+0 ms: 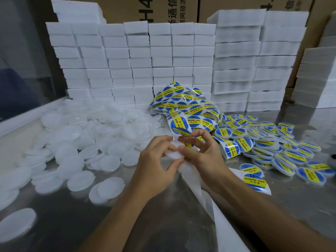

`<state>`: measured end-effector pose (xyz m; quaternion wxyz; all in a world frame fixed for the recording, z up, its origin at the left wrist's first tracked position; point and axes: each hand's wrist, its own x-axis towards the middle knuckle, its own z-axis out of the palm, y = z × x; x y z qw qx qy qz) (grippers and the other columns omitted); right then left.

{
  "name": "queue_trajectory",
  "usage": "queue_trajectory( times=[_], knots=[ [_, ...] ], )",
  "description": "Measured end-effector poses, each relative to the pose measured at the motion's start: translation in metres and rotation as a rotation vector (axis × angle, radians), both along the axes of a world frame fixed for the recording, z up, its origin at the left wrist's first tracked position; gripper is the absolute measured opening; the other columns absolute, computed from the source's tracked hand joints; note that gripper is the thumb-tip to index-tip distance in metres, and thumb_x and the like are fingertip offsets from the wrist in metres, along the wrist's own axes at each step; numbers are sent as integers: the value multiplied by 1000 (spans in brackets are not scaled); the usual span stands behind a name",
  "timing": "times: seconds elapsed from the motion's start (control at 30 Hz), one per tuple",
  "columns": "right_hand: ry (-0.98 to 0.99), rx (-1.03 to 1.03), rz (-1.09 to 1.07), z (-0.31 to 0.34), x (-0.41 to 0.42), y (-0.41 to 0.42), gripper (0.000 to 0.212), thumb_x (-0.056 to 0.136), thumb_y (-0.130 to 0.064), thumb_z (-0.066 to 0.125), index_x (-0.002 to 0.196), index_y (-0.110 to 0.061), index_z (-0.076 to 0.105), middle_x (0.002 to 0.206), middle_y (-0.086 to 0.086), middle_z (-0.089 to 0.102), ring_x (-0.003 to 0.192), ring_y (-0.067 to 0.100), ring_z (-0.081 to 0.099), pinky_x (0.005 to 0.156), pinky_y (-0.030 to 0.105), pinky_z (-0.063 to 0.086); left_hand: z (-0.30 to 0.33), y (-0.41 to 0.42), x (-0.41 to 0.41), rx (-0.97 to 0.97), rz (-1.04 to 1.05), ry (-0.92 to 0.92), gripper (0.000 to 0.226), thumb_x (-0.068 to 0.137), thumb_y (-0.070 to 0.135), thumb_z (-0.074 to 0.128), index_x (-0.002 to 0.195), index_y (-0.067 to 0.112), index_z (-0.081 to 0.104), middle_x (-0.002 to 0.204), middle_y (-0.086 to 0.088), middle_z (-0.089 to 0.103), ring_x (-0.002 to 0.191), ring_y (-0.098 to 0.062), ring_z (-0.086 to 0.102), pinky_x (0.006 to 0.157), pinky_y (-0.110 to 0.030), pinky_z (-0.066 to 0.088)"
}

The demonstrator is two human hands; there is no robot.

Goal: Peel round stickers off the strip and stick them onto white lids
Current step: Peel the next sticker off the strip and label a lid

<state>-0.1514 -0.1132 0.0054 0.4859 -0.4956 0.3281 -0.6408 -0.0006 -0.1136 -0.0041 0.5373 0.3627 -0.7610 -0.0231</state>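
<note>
The round blue-and-yellow stickers on the strip read "SOLDERING PASTE" in black on their yellow band, with small Chinese characters beneath that are too small to make out. The same words show on a sticker near the right forearm. The cardboard box behind the white stacks bears large black "H4" and Chinese characters, partly cut off.
</note>
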Motion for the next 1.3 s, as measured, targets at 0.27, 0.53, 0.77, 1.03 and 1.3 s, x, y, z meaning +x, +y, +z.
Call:
queue_trajectory(
  times=[0.27, 0.53, 0.77, 1.03, 1.3],
  knots=[
    [-2, -13, -50, 2, -8, -3, 36, 78, 12, 72, 88, -20, 57, 101, 11, 74, 85, 24, 72, 72, 41, 61, 11, 4, -7, 695, -277, 721, 36, 78, -8, 73, 103, 16, 62, 86, -2, 76, 75, -22, 74, 62, -24, 58],
    [-71, 98, 26, 6, -10, -5, 8, 85, -6, 72, 85, -14, 70, 95, 7, 65, 93, 19, 66, 87, 47, 58, 10, -4, 3, 869, -337, 1052, 13, 85, -7, 64, 96, -2, 65, 85, -17, 75, 78, -27, 74, 67, -29, 60],
    [-96, 176, 25, 9, -17, -5, 8, 84, -10, 72, 92, -10, 75, 79, 2, 68, 76, 11, 62, 91, 43, 56, 10, -6, 8, 882, -340, 1154, 11, 82, -8, 65, 93, -3, 65, 82, -16, 75, 77, -25, 74, 63, -27, 59],
    [77, 161, -90, 7, -6, 3, 7, 81, -10, 77, 87, -13, 77, 95, 13, 76, 92, 23, 68, 99, 48, 50, 14, -2, 5, 886, -354, 1102, 12, 78, -6, 68, 89, -2, 65, 84, -18, 75, 78, -27, 74, 63, -28, 60],
    [72, 160, -89, 8, -4, 4, 6, 81, -7, 76, 85, -12, 77, 93, 16, 76, 87, 23, 66, 87, 41, 49, 16, 0, 3, 898, -338, 1100, 14, 80, -8, 67, 92, -3, 63, 81, -18, 75, 74, -26, 74, 63, -29, 60]
  ],
)
